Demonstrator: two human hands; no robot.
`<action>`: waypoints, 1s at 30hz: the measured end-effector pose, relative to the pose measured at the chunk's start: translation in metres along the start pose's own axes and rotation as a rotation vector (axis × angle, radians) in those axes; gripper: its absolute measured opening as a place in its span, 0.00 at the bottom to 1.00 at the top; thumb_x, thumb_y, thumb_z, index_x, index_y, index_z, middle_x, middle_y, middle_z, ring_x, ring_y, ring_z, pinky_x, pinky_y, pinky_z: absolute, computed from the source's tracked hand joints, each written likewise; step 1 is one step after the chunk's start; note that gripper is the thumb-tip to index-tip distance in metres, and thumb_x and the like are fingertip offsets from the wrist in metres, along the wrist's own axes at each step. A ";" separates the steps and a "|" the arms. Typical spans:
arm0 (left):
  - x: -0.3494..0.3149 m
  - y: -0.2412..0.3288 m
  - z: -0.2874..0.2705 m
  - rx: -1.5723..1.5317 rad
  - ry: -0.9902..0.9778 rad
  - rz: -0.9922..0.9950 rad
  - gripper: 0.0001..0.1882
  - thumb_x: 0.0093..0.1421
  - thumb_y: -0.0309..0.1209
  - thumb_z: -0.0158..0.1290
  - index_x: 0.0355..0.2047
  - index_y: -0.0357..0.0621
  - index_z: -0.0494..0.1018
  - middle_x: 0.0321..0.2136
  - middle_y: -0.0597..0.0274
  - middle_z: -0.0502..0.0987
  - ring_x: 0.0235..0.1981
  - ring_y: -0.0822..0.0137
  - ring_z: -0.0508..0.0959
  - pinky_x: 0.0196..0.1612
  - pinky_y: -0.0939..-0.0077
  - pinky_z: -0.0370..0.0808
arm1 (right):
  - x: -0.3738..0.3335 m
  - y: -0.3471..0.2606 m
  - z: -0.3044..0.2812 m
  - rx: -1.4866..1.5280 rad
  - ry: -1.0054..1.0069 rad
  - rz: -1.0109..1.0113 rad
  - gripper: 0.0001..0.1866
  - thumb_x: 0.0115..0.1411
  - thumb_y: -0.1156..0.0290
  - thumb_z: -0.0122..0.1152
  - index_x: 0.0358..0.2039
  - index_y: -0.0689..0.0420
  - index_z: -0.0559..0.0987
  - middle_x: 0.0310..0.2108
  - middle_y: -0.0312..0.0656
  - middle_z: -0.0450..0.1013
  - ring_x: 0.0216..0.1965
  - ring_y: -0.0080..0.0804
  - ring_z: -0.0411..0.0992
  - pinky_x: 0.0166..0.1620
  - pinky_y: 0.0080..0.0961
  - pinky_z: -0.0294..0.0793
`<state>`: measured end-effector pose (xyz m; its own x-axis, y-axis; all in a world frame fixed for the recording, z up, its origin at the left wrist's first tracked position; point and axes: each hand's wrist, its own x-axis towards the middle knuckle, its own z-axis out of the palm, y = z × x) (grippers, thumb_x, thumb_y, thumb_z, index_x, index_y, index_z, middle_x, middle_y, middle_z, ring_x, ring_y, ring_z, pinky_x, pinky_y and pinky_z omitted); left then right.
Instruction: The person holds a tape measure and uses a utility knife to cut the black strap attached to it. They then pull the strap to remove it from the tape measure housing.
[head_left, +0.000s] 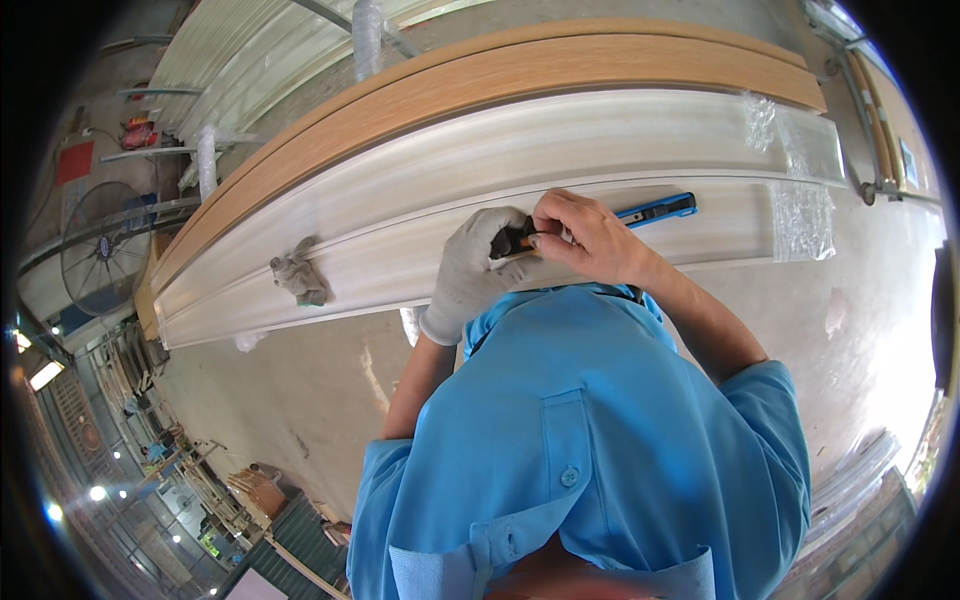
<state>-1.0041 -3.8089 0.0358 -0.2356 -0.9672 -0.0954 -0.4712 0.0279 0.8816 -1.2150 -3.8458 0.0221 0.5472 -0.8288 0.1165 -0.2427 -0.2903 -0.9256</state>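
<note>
In front of my waist, my left hand [477,262], in a grey work glove, is closed around a small black object [511,239] with an orange part. My right hand [590,238] is bare, its fingers pinched at that object's orange part. The fingers cover much of the object, so its kind cannot be made out. Just beyond my right hand, a blue and black utility knife [660,210] lies on long white panels [400,240]. A crumpled grey glove [299,275] rests on the panels, to the left of my gloved hand.
Clear plastic wrap [803,222] covers the panels' right end. A long wood-coloured board [480,75] runs along their far side. More pale profiles [250,60] lie on racks farther off. A large fan [103,248] stands at the left, and concrete floor [270,385] shows below the panels.
</note>
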 end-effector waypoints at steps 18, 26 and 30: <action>0.015 -0.010 -0.001 0.470 0.032 0.203 0.34 0.41 0.28 0.75 0.51 0.46 0.77 0.41 0.53 0.82 0.44 0.48 0.81 0.50 0.57 0.77 | -0.022 -0.018 -0.076 0.105 -0.264 0.433 0.11 0.62 0.65 0.61 0.30 0.60 0.80 0.21 0.39 0.70 0.26 0.30 0.68 0.32 0.29 0.67; 0.000 0.037 -0.022 0.179 0.026 0.218 0.33 0.41 0.32 0.77 0.49 0.42 0.79 0.42 0.53 0.83 0.43 0.57 0.84 0.47 0.67 0.81 | -0.019 0.001 -0.078 0.051 -0.028 0.217 0.08 0.63 0.69 0.62 0.33 0.61 0.80 0.24 0.38 0.71 0.28 0.26 0.68 0.33 0.28 0.67; -0.004 0.052 -0.024 0.140 0.031 0.263 0.32 0.40 0.31 0.77 0.48 0.43 0.79 0.40 0.53 0.83 0.41 0.55 0.83 0.45 0.65 0.81 | -0.013 0.005 -0.080 0.085 0.005 0.142 0.08 0.65 0.70 0.61 0.32 0.62 0.79 0.24 0.35 0.70 0.28 0.22 0.66 0.33 0.27 0.67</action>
<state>-1.0072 -3.8097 0.0928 -0.3397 -0.9295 0.1437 -0.5108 0.3106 0.8016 -1.2871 -3.8749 0.0448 0.5085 -0.8609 -0.0166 -0.2484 -0.1282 -0.9601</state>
